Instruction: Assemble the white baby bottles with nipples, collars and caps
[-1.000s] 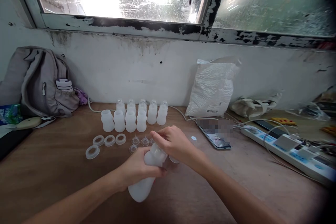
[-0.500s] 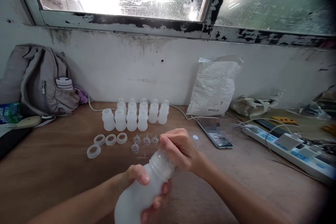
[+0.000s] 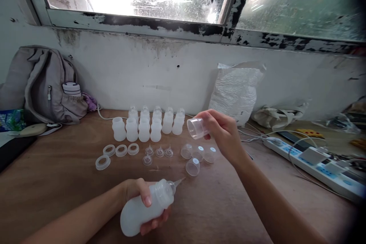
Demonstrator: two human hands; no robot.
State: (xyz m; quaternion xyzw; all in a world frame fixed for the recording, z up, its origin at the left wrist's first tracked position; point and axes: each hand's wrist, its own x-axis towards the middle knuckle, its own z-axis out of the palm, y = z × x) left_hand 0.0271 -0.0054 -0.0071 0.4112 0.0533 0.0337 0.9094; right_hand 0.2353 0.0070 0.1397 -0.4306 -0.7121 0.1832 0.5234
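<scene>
Now cap (image 3: pixel 196 128) off, lifted away; nozzle (image 3: pixel 177 183) bared.

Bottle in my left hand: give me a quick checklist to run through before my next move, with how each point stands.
1. Left hand secure on the bottle: ok, wrapped around its body.
2. Bottle upright: not ok, it is tilted, top toward the right.
3. Teat uncovered: ok, its tip sticks out.
4. Ring below the teat tight: cannot tell from this view.
5. Clear cap in the right hand: ok, held apart from the bottle.
6. Teat tip free of the nearest loose cap: cannot tell, they appear close together.
</scene>
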